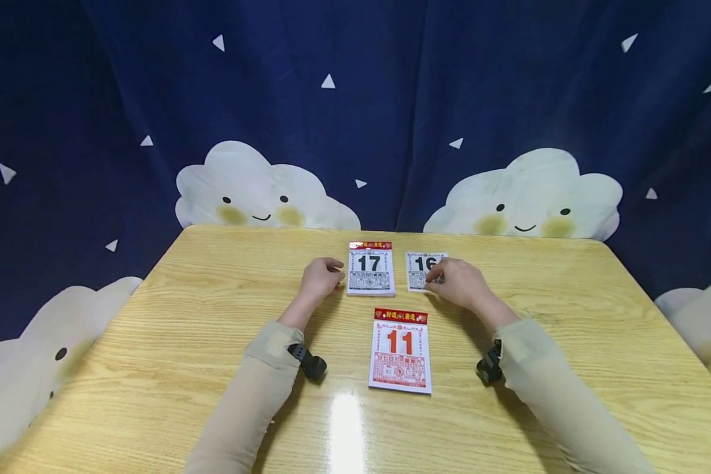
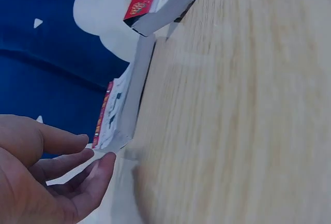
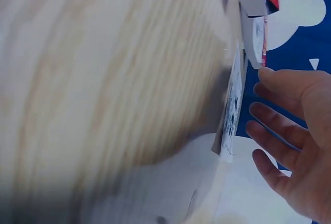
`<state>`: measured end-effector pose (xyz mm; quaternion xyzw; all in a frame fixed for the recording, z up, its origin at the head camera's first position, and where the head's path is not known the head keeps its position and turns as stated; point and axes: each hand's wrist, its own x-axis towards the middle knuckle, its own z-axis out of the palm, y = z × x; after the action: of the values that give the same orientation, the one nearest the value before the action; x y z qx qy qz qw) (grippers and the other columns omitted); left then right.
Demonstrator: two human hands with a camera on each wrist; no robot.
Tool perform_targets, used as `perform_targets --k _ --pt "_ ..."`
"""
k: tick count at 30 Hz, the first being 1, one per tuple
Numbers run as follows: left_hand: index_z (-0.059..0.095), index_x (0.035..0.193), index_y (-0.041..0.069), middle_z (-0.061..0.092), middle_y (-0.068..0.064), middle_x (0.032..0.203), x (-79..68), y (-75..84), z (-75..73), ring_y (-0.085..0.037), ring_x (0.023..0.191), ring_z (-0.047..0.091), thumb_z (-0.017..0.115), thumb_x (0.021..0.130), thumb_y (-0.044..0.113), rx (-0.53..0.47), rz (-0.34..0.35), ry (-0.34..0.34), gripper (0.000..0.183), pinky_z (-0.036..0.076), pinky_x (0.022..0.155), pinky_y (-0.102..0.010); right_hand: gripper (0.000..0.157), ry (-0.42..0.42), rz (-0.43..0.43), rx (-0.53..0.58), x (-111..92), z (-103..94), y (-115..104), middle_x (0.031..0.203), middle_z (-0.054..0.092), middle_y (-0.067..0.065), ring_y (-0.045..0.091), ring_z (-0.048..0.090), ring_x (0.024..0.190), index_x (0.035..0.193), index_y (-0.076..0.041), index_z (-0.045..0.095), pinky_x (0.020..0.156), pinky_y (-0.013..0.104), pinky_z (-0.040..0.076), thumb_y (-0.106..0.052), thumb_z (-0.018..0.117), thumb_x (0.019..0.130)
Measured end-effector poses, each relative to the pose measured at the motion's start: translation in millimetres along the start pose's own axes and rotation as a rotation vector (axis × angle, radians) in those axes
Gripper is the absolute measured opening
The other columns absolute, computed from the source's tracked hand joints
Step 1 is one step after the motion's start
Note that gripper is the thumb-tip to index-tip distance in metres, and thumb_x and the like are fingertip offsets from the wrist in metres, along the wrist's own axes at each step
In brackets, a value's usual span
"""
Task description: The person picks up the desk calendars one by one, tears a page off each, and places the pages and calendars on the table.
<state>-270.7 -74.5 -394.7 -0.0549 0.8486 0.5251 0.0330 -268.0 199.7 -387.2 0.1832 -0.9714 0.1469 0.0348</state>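
Observation:
A tear-off calendar pad [image 1: 364, 280] with a red header and a black 17 lies toward the back of the table. My left hand [image 1: 321, 276] is at its left edge, fingers loosely bent and thumb apart from them; whether a fingertip touches the pad, I cannot tell. To the right lies a calendar leaf [image 1: 415, 280] with a black 16, lacking a red header. Over its right part hovers my right hand [image 1: 462, 283], fingers relaxed and spread in the right wrist view, holding nothing. Nearer to me is a second pad [image 1: 399, 365] showing a red 11, touched by neither hand.
All of this lies on a light wooden table [image 1: 189, 316], which reflects a bright glare near its front. Behind its back edge hangs a dark blue curtain [image 1: 391, 118] with white triangles and smiling clouds. A black strapped device [image 1: 311, 365] sits on each wrist.

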Motion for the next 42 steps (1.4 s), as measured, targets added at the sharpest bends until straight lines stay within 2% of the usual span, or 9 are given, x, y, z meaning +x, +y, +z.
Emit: perform_targets --k 6,12,18,26,30,37,42 --pt "0.058 0.115 -0.003 0.057 -0.015 0.096 -8.1 -1.3 -10.3 -0.029 0.083 0.06 0.056 0.086 0.003 0.002 0.01 -0.01 0.03 0.056 0.071 -0.034 0.016 -0.017 0.023 0.082 -6.6 -7.1 -4.1 0.083 0.064 0.001 0.012 0.055 0.07 0.09 -0.015 0.072 0.059 0.027 0.042 -0.027 0.067 0.079" --pt "0.061 0.111 -0.003 0.061 -0.014 0.09 -16.7 -1.6 -14.2 -0.031 0.079 0.063 0.058 0.083 0.004 0.045 0.068 -0.038 0.029 0.055 0.066 -0.032 0.017 -0.028 0.042 0.118 -16.7 -11.0 -10.3 0.086 0.067 0.002 0.014 0.057 0.074 0.094 -0.014 0.071 0.066 0.033 0.045 -0.026 0.065 0.082" --pt "0.063 0.108 0.001 0.064 -0.012 0.09 -29.7 -4.0 -14.1 -0.023 0.07 0.061 0.06 0.081 0.01 0.144 0.102 -0.077 0.028 0.047 0.056 -0.022 0.019 -0.039 0.068 0.179 -29.6 -11.1 -18.3 0.087 0.067 0.003 0.017 0.059 0.077 0.096 -0.011 0.069 0.07 0.036 0.047 -0.024 0.063 0.084" --pt "0.063 0.107 0.0 0.063 -0.011 0.083 -43.4 -5.3 -7.9 -0.023 0.064 0.059 0.061 0.083 0.012 0.168 0.115 -0.176 0.027 0.045 0.052 -0.022 0.021 -0.092 0.102 0.249 -45.7 -7.7 -25.0 0.087 0.067 0.005 0.018 0.061 0.078 0.097 -0.005 0.068 0.07 0.034 0.05 -0.021 0.062 0.084" --pt "0.063 0.104 -0.002 0.064 -0.012 0.081 -51.9 -1.9 -3.4 -0.022 0.065 0.06 0.061 0.083 0.011 0.158 0.119 -0.246 0.025 0.045 0.054 -0.023 0.023 -0.132 0.133 0.255 -52.9 -6.6 -29.6 0.087 0.068 0.005 0.015 0.059 0.075 0.097 -0.005 0.068 0.067 0.032 0.049 -0.023 0.062 0.084" --pt "0.066 0.101 0.0 0.065 -0.008 0.085 -57.6 -0.1 7.0 -0.016 0.069 0.06 0.063 0.081 0.013 0.236 0.149 -0.289 0.024 0.047 0.059 -0.022 0.022 -0.186 0.155 0.313 -61.7 -3.4 -35.0 0.081 0.069 0.005 0.012 0.057 0.065 0.095 -0.004 0.07 0.058 0.027 0.047 -0.021 0.064 0.082" --pt "0.067 0.1 0.003 0.066 -0.008 0.094 -62.6 1.7 12.3 -0.018 0.081 0.06 0.065 0.081 0.016 0.315 0.167 -0.353 0.024 0.049 0.072 -0.028 0.018 -0.198 0.187 0.337 -65.9 -0.3 -37.6 0.069 0.065 0.001 0.011 0.053 0.057 0.088 -0.007 0.072 0.052 0.025 0.042 -0.022 0.066 0.08"
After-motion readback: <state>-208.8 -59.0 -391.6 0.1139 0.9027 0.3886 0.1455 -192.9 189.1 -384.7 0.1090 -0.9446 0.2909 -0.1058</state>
